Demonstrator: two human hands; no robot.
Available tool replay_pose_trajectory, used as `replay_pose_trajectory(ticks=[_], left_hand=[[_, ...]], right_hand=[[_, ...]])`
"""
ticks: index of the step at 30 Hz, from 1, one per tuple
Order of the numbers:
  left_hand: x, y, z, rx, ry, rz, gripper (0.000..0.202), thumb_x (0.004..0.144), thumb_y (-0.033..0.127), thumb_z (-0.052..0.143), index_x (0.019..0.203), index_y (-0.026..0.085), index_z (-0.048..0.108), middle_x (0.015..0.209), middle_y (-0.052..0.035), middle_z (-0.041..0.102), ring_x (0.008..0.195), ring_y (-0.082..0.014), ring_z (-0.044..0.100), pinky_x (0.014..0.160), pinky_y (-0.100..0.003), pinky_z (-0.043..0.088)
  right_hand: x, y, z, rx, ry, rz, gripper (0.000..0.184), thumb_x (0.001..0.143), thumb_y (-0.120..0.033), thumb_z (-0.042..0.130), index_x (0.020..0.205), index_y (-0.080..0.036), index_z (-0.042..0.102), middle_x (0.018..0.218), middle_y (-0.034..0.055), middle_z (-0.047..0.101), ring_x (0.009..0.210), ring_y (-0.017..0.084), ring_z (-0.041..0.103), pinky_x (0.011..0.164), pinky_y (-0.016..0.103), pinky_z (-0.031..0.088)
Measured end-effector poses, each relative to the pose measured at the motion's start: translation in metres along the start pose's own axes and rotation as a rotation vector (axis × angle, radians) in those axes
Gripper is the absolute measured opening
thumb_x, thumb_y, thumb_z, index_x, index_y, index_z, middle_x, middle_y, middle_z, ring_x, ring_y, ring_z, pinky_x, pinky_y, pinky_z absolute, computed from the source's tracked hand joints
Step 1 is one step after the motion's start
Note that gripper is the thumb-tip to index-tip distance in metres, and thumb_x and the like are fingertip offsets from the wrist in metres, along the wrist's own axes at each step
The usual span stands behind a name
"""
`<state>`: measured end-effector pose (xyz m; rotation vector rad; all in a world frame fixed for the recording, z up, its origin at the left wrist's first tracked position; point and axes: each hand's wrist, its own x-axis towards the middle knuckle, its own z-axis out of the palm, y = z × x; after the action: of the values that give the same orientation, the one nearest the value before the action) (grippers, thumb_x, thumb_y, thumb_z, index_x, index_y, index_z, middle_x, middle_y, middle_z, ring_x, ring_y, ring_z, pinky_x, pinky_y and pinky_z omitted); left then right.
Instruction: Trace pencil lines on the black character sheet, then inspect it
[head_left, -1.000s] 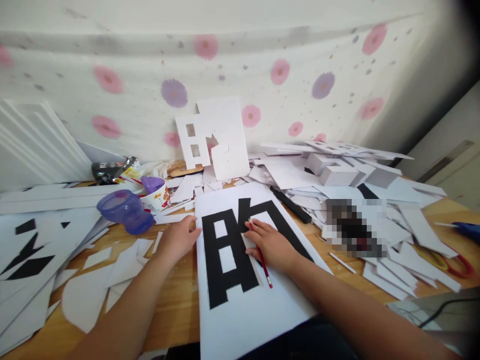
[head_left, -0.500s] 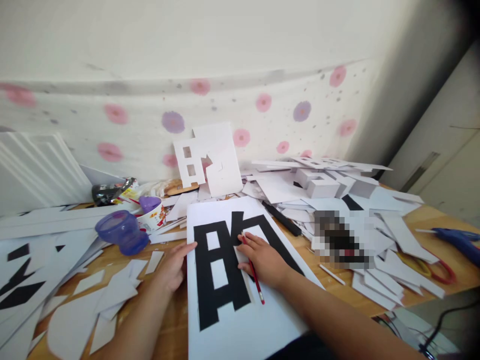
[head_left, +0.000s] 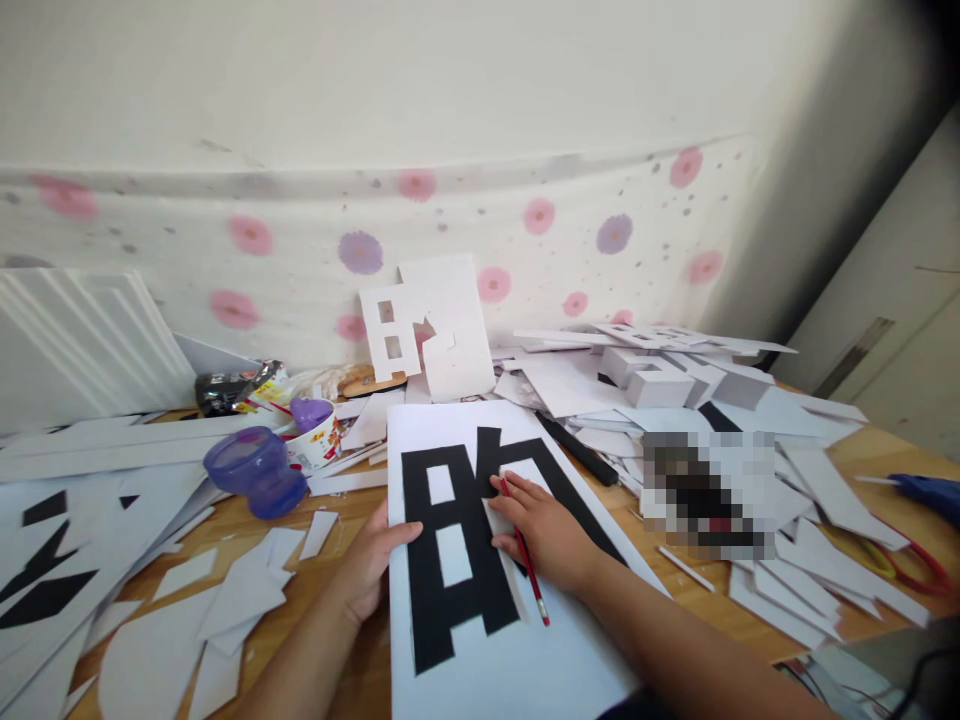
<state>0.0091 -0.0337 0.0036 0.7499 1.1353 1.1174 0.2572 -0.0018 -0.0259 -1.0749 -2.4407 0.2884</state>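
Observation:
A white board (head_left: 487, 650) printed with a large black character lies on the wooden table in front of me. My left hand (head_left: 375, 565) grips its left edge, thumb on top and fingers under the board. My right hand (head_left: 544, 530) rests on the black character with fingers closed around a red pencil (head_left: 527, 563), whose end points back toward me.
White foam-board offcuts (head_left: 225, 600) litter the table's left side. A purple cup (head_left: 255, 470) lies on its side by a paper cup (head_left: 313, 448). A heap of white cut pieces (head_left: 660, 375), a black pen (head_left: 577, 448), red-handled scissors (head_left: 892, 560) and a blue tool (head_left: 934, 490) are at right.
My left hand slid back along the board's left edge and now grips it with the thumb on top. The right hand with the pencil stays on the black character. The camera tilted up.

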Motion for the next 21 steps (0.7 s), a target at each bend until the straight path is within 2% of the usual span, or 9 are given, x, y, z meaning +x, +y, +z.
replay_pose_trajectory(ticks=[5, 10, 13, 16, 18, 21], left_hand=[[-0.006, 0.006, -0.005, -0.003, 0.007, 0.014, 0.055, 0.06, 0.02, 0.08, 0.11, 0.017, 0.059, 0.099, -0.0104, 0.074, 0.088, -0.0321, 0.07, 0.074, -0.04, 0.057], [-0.024, 0.015, -0.031, 0.008, 0.077, 0.02, 0.057, 0.059, 0.023, 0.081, 0.111, 0.016, 0.06, 0.099, -0.0112, 0.074, 0.087, -0.0339, 0.07, 0.07, -0.04, 0.057], [-0.032, 0.02, -0.047, 0.013, 0.124, 0.063, 0.068, 0.059, 0.022, 0.082, 0.122, 0.018, 0.056, 0.104, -0.0107, 0.073, 0.09, -0.0329, 0.07, 0.073, -0.038, 0.058], [-0.033, 0.024, -0.054, 0.026, 0.138, 0.088, 0.075, 0.06, 0.023, 0.082, 0.129, 0.02, 0.052, 0.107, -0.0095, 0.072, 0.094, -0.0315, 0.069, 0.076, -0.036, 0.057], [-0.03, 0.026, -0.055, 0.043, 0.11, 0.102, 0.072, 0.062, 0.023, 0.081, 0.129, 0.02, 0.053, 0.108, -0.0097, 0.072, 0.096, -0.0318, 0.068, 0.078, -0.036, 0.057], [-0.022, 0.03, -0.049, 0.065, 0.064, 0.132, 0.068, 0.061, 0.023, 0.081, 0.124, 0.018, 0.057, 0.111, -0.0117, 0.071, 0.098, -0.0335, 0.067, 0.078, -0.037, 0.057]], right_hand=[[0.004, -0.006, -0.003, 0.044, 0.026, -0.025, 0.042, 0.088, -0.043, 0.057, 0.122, -0.017, 0.059, 0.141, 0.0128, 0.047, 0.137, 0.029, 0.033, 0.111, 0.045, 0.033], [0.017, -0.026, -0.015, 0.244, 0.06, -0.06, 0.043, 0.086, -0.039, 0.061, 0.122, -0.017, 0.057, 0.138, 0.0126, 0.051, 0.135, 0.026, 0.037, 0.11, 0.042, 0.035], [0.019, -0.025, -0.028, 0.325, 0.164, -0.037, 0.039, 0.087, -0.036, 0.058, 0.123, -0.019, 0.056, 0.139, 0.0115, 0.05, 0.134, 0.024, 0.039, 0.11, 0.043, 0.035], [0.008, -0.003, -0.038, 0.291, 0.355, 0.086, 0.038, 0.085, -0.036, 0.061, 0.12, -0.021, 0.057, 0.138, 0.0111, 0.051, 0.131, 0.027, 0.041, 0.11, 0.049, 0.033], [-0.004, 0.017, -0.04, 0.353, 0.466, 0.256, 0.042, 0.082, -0.039, 0.064, 0.119, -0.021, 0.056, 0.13, 0.0122, 0.056, 0.123, 0.029, 0.05, 0.105, 0.05, 0.037], [-0.024, 0.036, -0.04, 0.68, 0.452, 0.503, 0.041, 0.079, -0.048, 0.065, 0.108, -0.02, 0.059, 0.107, 0.0093, 0.067, 0.099, 0.028, 0.063, 0.086, 0.043, 0.05]])
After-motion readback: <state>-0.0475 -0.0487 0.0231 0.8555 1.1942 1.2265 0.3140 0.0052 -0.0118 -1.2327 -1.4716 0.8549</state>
